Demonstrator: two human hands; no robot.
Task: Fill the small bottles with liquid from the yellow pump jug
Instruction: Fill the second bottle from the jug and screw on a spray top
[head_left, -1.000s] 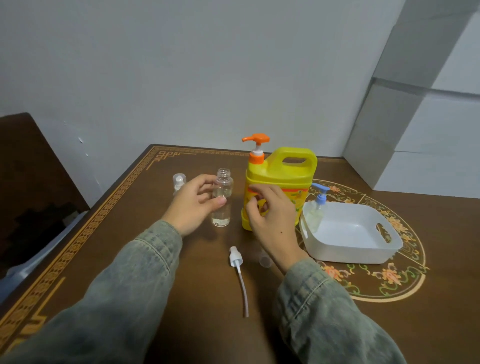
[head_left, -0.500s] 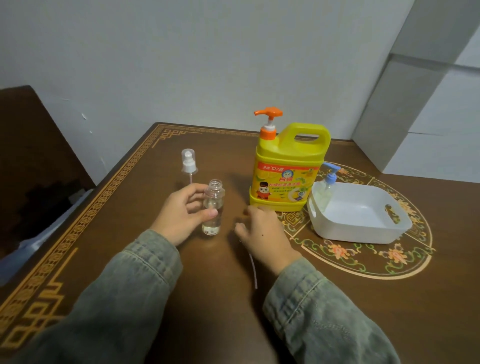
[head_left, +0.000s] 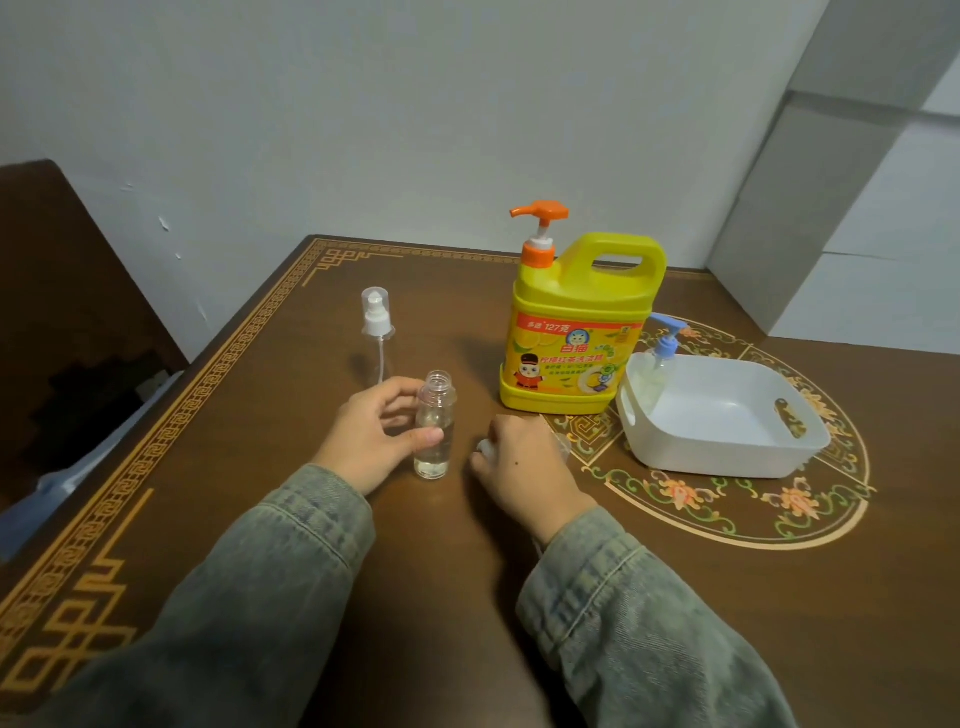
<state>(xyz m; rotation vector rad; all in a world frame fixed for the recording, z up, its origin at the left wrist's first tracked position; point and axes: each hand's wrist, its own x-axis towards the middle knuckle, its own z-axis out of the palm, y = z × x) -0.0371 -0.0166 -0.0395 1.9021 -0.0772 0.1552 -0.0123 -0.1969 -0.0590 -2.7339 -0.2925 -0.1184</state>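
Our left hand (head_left: 371, 441) grips the open small bottle (head_left: 435, 423) upright, at eight o'clock from the yellow pump jug (head_left: 576, 332). Our right hand (head_left: 522, 465) curls over a white spray cap (head_left: 485, 448); we seat it squarely.

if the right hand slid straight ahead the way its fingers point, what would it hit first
Most likely the yellow pump jug, near its base. The right hand points up the table toward it, with bare table between. Depth is hard to judge from one view.
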